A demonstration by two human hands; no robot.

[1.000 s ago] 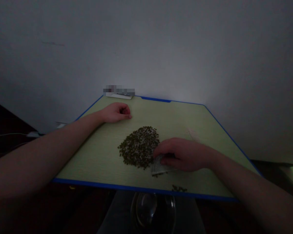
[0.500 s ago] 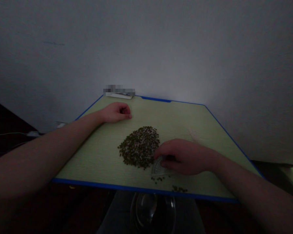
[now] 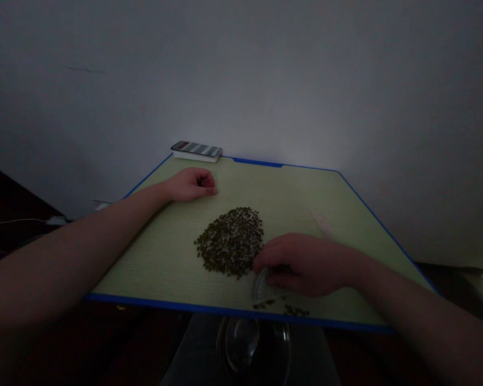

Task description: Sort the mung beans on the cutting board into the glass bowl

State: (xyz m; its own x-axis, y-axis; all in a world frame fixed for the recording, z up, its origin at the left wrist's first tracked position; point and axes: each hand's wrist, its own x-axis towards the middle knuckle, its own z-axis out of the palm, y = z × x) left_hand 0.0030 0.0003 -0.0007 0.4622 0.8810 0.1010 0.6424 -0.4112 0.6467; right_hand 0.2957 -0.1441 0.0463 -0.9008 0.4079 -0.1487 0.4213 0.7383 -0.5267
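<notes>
A pile of small green beans [image 3: 231, 242] lies in the middle of a pale green table with a blue edge [image 3: 161, 257]. My right hand [image 3: 306, 262] rests just right of the pile, fingers closed on a clear plastic protractor [image 3: 262, 286] pressed to the tabletop. A few loose beans [image 3: 284, 307] lie in front of it near the table's front edge. My left hand [image 3: 191, 185] lies curled in a loose fist at the back left of the table, holding nothing that shows.
A flat white device [image 3: 196, 151] lies at the table's back edge against the grey wall. A glass bowl [image 3: 253, 346] sits below the front edge, on my lap. The room is dim. Cables lie at the far left.
My right hand has drawn the protractor toward the front edge, dragging a few beans away from the pile. The left hand has not moved.
</notes>
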